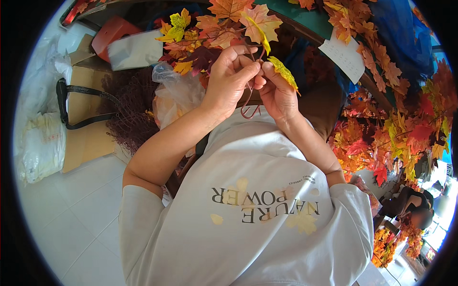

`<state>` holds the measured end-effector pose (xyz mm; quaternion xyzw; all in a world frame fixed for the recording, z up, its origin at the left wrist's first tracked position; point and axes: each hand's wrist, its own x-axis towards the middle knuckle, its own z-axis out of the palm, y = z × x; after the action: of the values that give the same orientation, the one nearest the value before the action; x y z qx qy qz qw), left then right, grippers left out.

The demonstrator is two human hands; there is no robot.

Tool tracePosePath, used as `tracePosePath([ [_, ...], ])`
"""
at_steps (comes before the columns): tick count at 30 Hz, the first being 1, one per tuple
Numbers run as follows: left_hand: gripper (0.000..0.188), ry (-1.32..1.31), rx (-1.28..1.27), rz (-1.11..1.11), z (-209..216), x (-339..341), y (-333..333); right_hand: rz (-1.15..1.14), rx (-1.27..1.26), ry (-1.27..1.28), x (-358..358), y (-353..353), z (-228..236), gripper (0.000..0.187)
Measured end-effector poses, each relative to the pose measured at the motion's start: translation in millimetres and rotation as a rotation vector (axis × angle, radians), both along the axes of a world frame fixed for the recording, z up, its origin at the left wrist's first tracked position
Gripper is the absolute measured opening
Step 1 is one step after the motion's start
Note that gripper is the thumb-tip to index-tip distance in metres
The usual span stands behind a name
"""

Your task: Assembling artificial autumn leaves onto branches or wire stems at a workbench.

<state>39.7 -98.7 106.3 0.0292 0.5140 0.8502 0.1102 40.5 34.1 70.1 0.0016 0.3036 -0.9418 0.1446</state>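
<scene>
Both my hands are raised in front of my shirt, with fingertips meeting. In my left hand, the thumb and forefinger pinch the thin brown stem of an artificial maple leaf spray. My right hand closes on the same stem beside it, and a yellow-green leaf sticks out by its thumb. The stem's lower end hangs in a curl beneath my hands. Orange, peach and dark red leaves lie just beyond the fingers. Exactly how the stem pieces meet between the fingertips is hidden.
At left, a bundle of dark brown stems lies by a cardboard box with a black strap. A clear plastic bag sits near my left forearm. Leaf garlands hang at right, below a white paper sheet. Another person is at far right.
</scene>
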Motion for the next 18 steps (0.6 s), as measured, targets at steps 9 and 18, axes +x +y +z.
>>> tracePosePath([
  [9, 0.028, 0.018, -0.055, 0.039, -8, 1, 5, -0.213, -0.182, -0.436, 0, 11, -11, 0.013],
  [18, 0.025, 0.129, -0.172, 0.020, -13, 6, 17, -0.047, -0.252, -0.340, 9, 6, -4, 0.019],
])
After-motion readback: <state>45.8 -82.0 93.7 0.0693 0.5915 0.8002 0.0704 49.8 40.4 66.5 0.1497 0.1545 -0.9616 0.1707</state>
